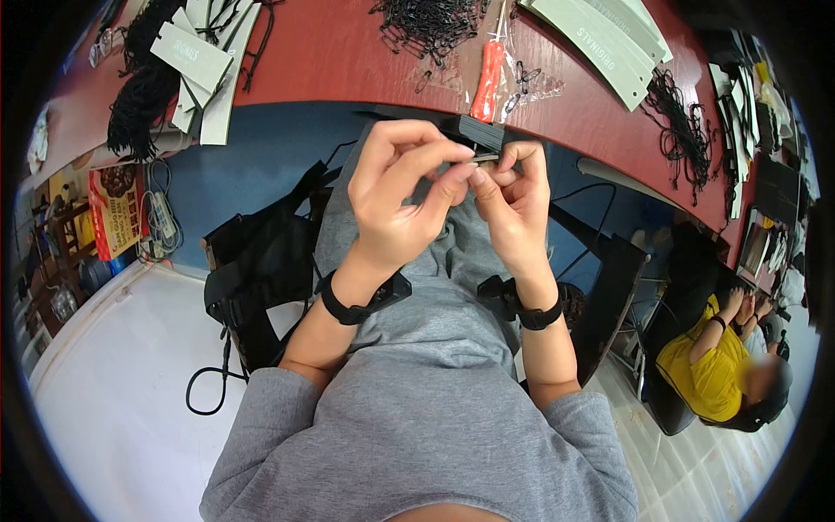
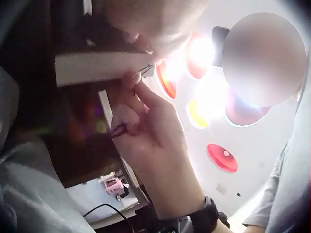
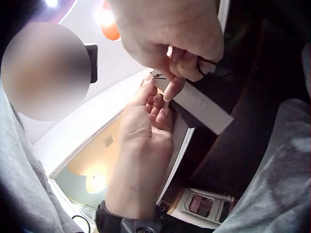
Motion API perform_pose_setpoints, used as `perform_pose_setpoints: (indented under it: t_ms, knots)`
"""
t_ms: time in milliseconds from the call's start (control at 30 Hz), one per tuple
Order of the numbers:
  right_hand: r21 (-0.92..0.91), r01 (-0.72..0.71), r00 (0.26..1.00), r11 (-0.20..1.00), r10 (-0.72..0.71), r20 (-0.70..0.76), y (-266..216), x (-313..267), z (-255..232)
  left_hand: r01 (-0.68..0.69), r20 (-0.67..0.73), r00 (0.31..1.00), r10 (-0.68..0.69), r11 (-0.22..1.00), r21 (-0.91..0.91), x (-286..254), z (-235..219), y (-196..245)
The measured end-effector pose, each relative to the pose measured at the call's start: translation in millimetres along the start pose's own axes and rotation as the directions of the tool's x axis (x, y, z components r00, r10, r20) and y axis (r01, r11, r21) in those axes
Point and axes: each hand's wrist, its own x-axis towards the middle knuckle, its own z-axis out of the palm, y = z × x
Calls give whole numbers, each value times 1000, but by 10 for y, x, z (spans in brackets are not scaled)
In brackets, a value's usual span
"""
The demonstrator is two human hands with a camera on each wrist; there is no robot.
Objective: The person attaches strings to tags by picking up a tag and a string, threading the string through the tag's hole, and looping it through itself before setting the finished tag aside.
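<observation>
Head view shows a red counter (image 1: 348,52) curving across the top of the scene, with a person in a grey sweatshirt seated below its edge. On the counter lie stacks of pale card tags (image 1: 600,39) at the right and more tags (image 1: 204,65) at the left, a heap of black safety pins (image 1: 426,26), a bundle of black strings (image 1: 139,100) and an orange tool (image 1: 487,80) in a clear bag. Both hands meet just under the counter edge, above the lap. The left hand (image 1: 400,196) and the right hand (image 1: 513,204) have their fingers curled, pinching a pale card tag (image 3: 201,104) between them; it juts out flat from the fingertips. At the tag's end sits a small metal pin (image 3: 156,75), pinched at the fingertips where the two hands touch, though which hand actually holds it is hard to tell from the wrist views. A thin black string (image 3: 214,65) loops through the left hand's fingers.
</observation>
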Motion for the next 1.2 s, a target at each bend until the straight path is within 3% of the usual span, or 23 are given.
perform_pose_setpoints:
  t_ms: [267, 333, 467, 533, 600, 700, 867, 933, 1033, 1100, 1167, 1200]
  knots:
    - [19, -22, 1000, 1000, 22, 3, 25, 5, -14, 133, 77, 989, -128, 989, -61, 85, -50, -63]
    - [6, -20, 1000, 1000, 20, 1, 19, 8, -4, 20, 88, 996, -18, 1000, -22, 116, -77, -90]
    - [-52, -45, 999, 998, 46, 11, 35, -15, -59, -47, 195, 980, 31, 996, 76, 59, -157, -101]
    - [-57, -34, 999, 998, 36, 28, 33, -45, -68, -276, 214, 949, 232, 939, 205, 29, -185, -75]
    - [-63, -24, 998, 998, 27, 49, 30, -93, -76, -298, 272, 934, 231, 924, 241, 9, -272, 21]
    - [-140, -79, 990, 987, 95, 106, -16, -217, -109, -320, 493, 858, 140, 899, 300, -45, -312, 94]
    - [-277, -102, 982, 955, 140, 124, -145, -401, -137, -282, 483, 869, 110, 912, 299, -172, -318, 144]
    - [-478, -144, 958, 866, 243, 152, -364, -422, -99, -284, 532, 844, 71, 900, 331, -162, -348, 193]
    - [-547, -92, 946, 832, 245, 214, -524, -380, -66, -278, 623, 782, -16, 886, 371, -168, -375, 191]
    - [-597, -61, 939, 800, 249, 238, -512, -362, -53, -231, 623, 782, -34, 912, 340, -191, -349, 156]
    - [-489, -180, 974, 854, 226, 35, -371, -318, -36, -183, 623, 780, -50, 934, 305, -247, -296, 115]
    - [-489, -180, 974, 854, 225, 35, -371, -281, 2, -112, 591, 805, -54, 964, 240, -289, -262, 93]
